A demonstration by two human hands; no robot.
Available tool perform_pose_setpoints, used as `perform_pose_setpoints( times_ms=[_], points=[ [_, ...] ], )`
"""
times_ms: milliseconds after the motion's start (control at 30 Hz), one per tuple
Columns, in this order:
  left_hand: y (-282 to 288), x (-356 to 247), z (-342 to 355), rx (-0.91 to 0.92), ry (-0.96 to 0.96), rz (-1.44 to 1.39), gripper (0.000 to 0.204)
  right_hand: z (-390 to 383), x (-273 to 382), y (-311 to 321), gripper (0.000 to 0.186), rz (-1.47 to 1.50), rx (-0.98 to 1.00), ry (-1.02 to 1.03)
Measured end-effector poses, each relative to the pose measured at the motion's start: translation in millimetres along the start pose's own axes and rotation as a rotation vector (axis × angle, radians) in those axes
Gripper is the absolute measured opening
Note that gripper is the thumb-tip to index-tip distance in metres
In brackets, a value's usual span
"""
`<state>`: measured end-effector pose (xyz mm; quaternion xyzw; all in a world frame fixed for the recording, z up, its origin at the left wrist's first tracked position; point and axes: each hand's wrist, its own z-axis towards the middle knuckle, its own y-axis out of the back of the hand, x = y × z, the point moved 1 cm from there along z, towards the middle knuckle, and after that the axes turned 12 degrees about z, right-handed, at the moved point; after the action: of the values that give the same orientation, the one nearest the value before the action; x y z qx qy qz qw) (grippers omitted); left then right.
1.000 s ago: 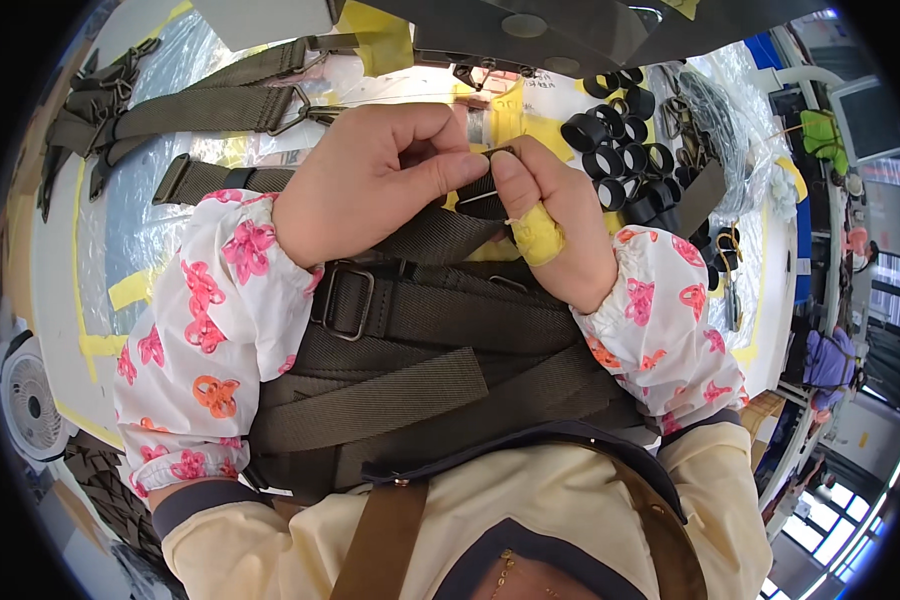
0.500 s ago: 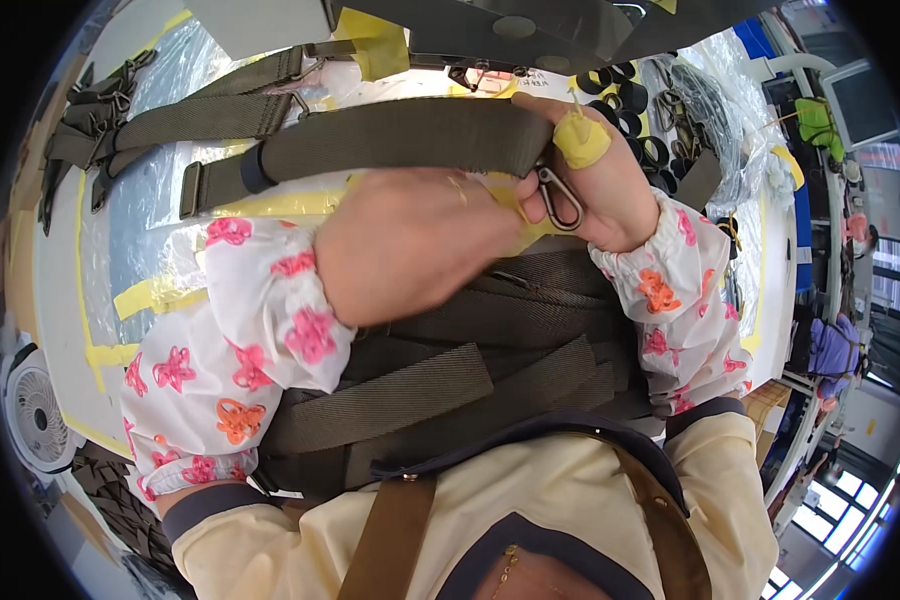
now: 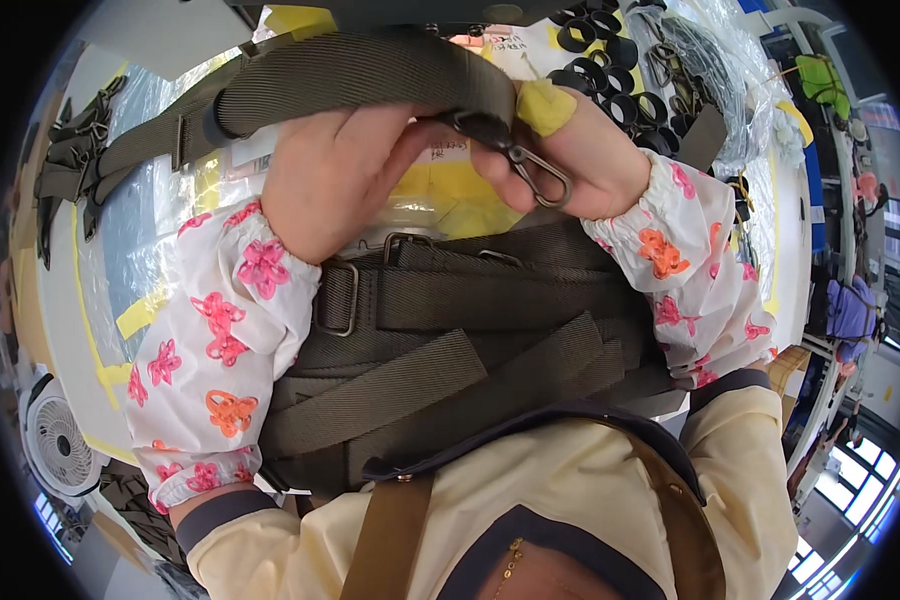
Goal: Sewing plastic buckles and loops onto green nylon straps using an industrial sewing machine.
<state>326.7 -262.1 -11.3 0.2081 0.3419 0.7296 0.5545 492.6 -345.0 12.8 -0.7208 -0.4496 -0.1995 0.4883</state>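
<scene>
A wide olive-brown webbing strap (image 3: 360,72) arches across the table, held up by both hands. My right hand (image 3: 600,155) is closed around its right end, where a metal snap hook (image 3: 540,178) hangs by the fingers. Yellow tape (image 3: 545,106) wraps one digit of that hand. Under the strap, my left hand (image 3: 330,175) pinches its lower edge, with the fingertips partly hidden behind the webbing. A slide buckle (image 3: 179,143) sits on the strap's left part. Below the hands lies a pile of folded webbing straps (image 3: 490,300) with metal loops (image 3: 353,300).
Black rings (image 3: 620,82) cluster at the back right beside metal hooks (image 3: 670,65) and clear plastic (image 3: 740,100). More straps with hooks (image 3: 80,135) lie at far left. A dark machine body (image 3: 410,12) spans the back edge. A white fan (image 3: 58,430) stands at left.
My left hand has moved left and up to the strap's underside, uncovering the metal loops on the pile. The strap has risen and bowed; the right hand keeps its hold.
</scene>
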Motion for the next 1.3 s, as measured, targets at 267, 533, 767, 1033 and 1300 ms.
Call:
perform_pose_setpoints(
  times_ms=[267, 533, 767, 1033, 1300],
  points=[
    [-10.1, 7.0, -4.1, 0.332, -0.123, 0.266, 0.031, 12.0, -10.8, 20.9, 0.039, -0.913, -0.245, 0.872],
    [-5.6, 10.7, -7.2, 0.519, 0.042, -0.083, 0.033, 17.2, 2.0, 34.0, 0.039, -1.044, -0.227, 0.719],
    [5.0, 13.7, 3.3, 0.510, -0.039, -0.052, 0.028, 26.3, -0.2, 28.0, 0.031, -1.415, -0.113, 1.044],
    [-0.7, 11.1, -5.5, 0.538, 0.083, -0.298, 0.025, 22.4, -5.1, 18.7, 0.025, -1.734, -0.181, 1.140],
    [5.0, -4.2, 1.2, 0.726, 0.174, 0.059, 0.025, 7.7, -16.0, 12.7, 0.026, -1.556, -0.126, 1.143]
  ],
)
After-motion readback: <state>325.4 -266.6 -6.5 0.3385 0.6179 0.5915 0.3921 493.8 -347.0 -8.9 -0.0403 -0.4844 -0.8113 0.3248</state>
